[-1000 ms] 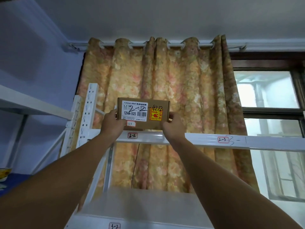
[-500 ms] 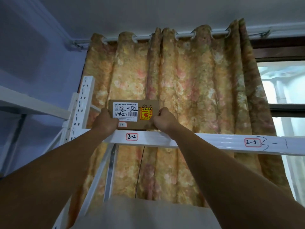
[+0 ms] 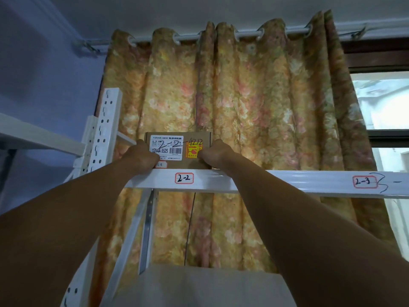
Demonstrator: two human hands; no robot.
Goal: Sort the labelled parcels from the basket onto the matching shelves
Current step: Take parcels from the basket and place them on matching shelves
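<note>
A brown cardboard parcel [image 3: 177,149] with a white printed label and "2-2" handwritten on it stands on edge on the upper white shelf [image 3: 254,180], just above the shelf tag "2-2" [image 3: 184,178]. My left hand [image 3: 141,157] grips its left end and my right hand [image 3: 215,155] grips its right end, both reaching up over the shelf's front rail. The parcel's bottom edge is hidden behind the rail.
A second tag "2-3" [image 3: 364,181] sits further right on the same rail. A perforated white upright [image 3: 104,129] stands at the left. A floral curtain [image 3: 243,118] hangs behind, with a window [image 3: 385,103] at right. A lower shelf board [image 3: 199,286] lies below.
The parcel has come down from above the rail to stand on the shelf behind the "2-2" tag. Both hands stayed on its ends. The view has tilted up and closer.
</note>
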